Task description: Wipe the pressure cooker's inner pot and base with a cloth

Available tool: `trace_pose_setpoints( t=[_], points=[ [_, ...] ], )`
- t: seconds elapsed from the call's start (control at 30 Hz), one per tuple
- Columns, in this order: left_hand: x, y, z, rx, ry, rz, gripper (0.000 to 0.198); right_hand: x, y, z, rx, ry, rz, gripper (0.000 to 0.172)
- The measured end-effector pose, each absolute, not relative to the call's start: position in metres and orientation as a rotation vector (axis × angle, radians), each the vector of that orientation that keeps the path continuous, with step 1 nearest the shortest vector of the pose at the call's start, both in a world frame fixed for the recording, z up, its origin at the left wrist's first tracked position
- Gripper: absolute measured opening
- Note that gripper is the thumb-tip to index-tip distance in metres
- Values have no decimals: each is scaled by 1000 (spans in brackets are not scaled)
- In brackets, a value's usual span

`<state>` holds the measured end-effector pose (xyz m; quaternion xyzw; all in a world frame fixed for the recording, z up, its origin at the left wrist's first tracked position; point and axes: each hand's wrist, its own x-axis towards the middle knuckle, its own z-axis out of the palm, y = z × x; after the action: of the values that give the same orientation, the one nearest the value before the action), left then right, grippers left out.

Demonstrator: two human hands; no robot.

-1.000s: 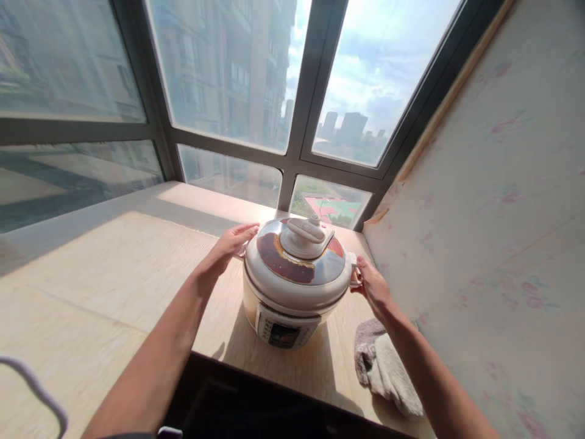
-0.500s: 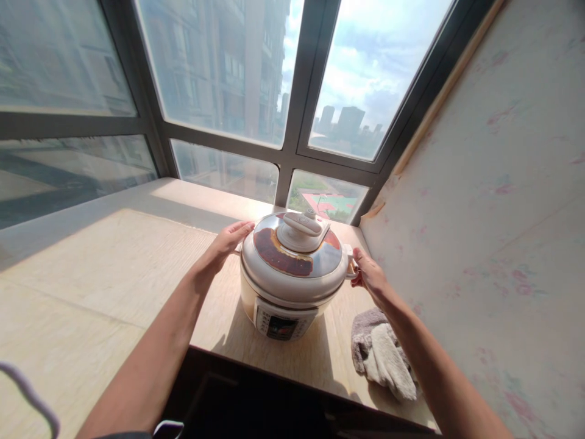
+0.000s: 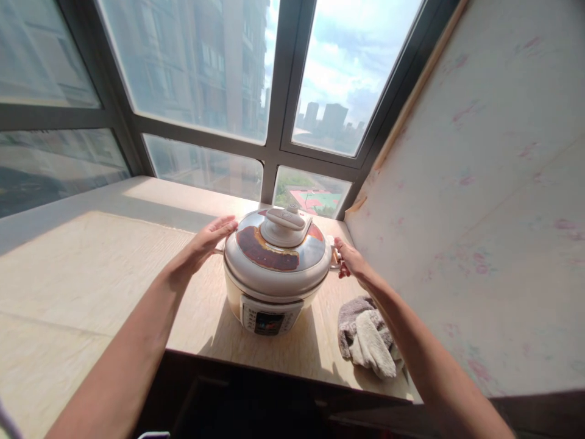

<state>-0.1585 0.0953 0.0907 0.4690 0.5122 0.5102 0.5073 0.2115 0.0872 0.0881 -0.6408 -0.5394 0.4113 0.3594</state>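
An electric pressure cooker (image 3: 269, 286) with a cream body and a front control panel stands upright on the wooden sill. Its shiny domed lid (image 3: 269, 259) is on and carries brown-red patches and a raised pale knob (image 3: 286, 224). My left hand (image 3: 208, 241) lies at the cooker's left side, over the small side handle (image 3: 219, 250), fingers stretched out toward the lid's rim. On the opposite side my right hand (image 3: 350, 258) is closed around the right side handle (image 3: 335, 259), thumb on top. Beside my right forearm sits a crumpled grey cloth (image 3: 368, 338).
Tall windows with dark frames (image 3: 274, 91) rise behind the cooker. A floral-papered wall (image 3: 479, 213) stands to the right. The pale wooden sill (image 3: 91, 268) stretches left, and its front edge drops to a dark space below.
The whole view has shifted, so cooker, hands and cloth appear farther left. My right hand stays on the handle; my left hand remains at the left side. The cooker appears in the same place on the sill.
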Motion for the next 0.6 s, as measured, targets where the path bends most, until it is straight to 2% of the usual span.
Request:
trace_pose_setpoints(
  t=[0.1, 0.2, 0.5, 0.6],
  points=[
    [-165, 96, 93, 1165, 1201, 1145, 77, 212, 91, 92, -1690, -1397, 1100, 51],
    [-171, 98, 97, 1191, 1163, 1075, 78, 212, 95, 96, -1712, -1431, 1119, 52],
    [-178, 95, 104, 1312, 1091, 969, 98, 209, 109, 112, -1994, -1542, 1073, 74],
    [-175, 90, 107, 1381, 1085, 947, 96, 206, 114, 110, -2021, -1571, 1023, 80]
  ],
)
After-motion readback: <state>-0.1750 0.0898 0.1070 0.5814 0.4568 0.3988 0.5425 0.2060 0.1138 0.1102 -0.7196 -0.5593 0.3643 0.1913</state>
